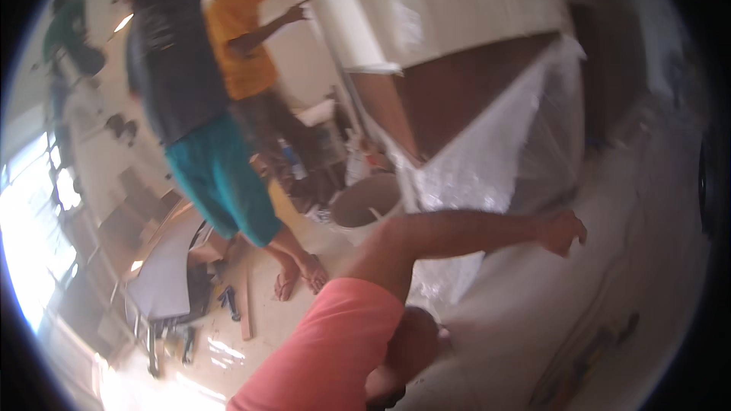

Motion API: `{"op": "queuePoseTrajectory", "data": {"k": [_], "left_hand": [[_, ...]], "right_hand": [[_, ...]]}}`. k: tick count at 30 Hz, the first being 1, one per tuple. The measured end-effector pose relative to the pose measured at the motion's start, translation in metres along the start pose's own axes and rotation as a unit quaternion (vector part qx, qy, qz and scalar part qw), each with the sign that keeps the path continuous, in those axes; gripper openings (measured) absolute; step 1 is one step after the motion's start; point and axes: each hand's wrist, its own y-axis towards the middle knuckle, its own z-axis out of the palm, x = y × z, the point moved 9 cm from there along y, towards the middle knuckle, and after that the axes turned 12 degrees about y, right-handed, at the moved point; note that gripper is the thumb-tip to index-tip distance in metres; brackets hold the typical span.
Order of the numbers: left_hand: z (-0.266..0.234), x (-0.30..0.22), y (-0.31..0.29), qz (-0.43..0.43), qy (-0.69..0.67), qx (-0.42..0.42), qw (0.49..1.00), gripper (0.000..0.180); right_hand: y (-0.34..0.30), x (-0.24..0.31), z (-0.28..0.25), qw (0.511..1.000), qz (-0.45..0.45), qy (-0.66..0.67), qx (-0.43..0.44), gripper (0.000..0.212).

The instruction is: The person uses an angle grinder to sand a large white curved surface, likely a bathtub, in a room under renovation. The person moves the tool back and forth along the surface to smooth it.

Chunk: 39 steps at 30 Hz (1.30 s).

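My left arm, in a pink sleeve, rises from the lower edge and bends at the elbow. Its forearm runs to the right, ending in my left hand [562, 233], whose fingers hang loosely curled and a little apart with nothing visible in them. Just behind that forearm stands a tall brown piece of furniture [476, 95], partly covered by a pale sheet [449, 7] and clear plastic wrap [472, 175]. Below the arm is a smeared, rounded skin-coloured shape [415, 342]. It may be my right hand, but no fingers can be made out.
A pale bucket [367, 209] stands beyond my elbow. One person in teal shorts [221, 167] stands at left, another in an orange shirt [244, 38] behind, and a third in green [68, 27] farther off. Boards and tools lie around a grey panel [161, 285].
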Motion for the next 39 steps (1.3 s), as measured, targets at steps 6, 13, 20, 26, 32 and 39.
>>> {"op": "queuePoseTrajectory", "data": {"k": [6, 13, 20, 26, 32, 39], "left_hand": [[0.178, -0.116, 0.02, 0.05, -0.087, 0.212, 0.972, 0.107], [0.275, -0.293, -0.007, -0.108, -0.579, 0.092, 0.803, 0.074], [0.26, -0.287, 0.028, -0.196, -0.664, 0.046, 0.72, 0.065], [0.259, -0.283, 0.076, -0.189, -0.61, 0.052, 0.767, 0.067], [0.283, -0.294, 0.07, -0.16, -0.585, -0.006, 0.795, 0.066], [0.278, -0.286, 0.066, -0.184, -0.587, -0.023, 0.788, 0.065]], "right_hand": [[-0.1, 0.078, 0.013, 0.969, 0.075, -0.235, 0.007, 0.062], [-0.144, 0.161, -0.03, 0.985, 0.075, -0.15, -0.044, 0.067], [-0.141, 0.164, -0.024, 0.954, 0.156, -0.251, -0.055, 0.07], [-0.114, 0.158, -0.033, 0.947, 0.153, -0.27, -0.082, 0.071], [-0.123, 0.143, -0.046, 0.942, 0.152, -0.29, -0.079, 0.072], [-0.118, 0.145, -0.036, 0.941, 0.186, -0.278, -0.059, 0.067]]}}
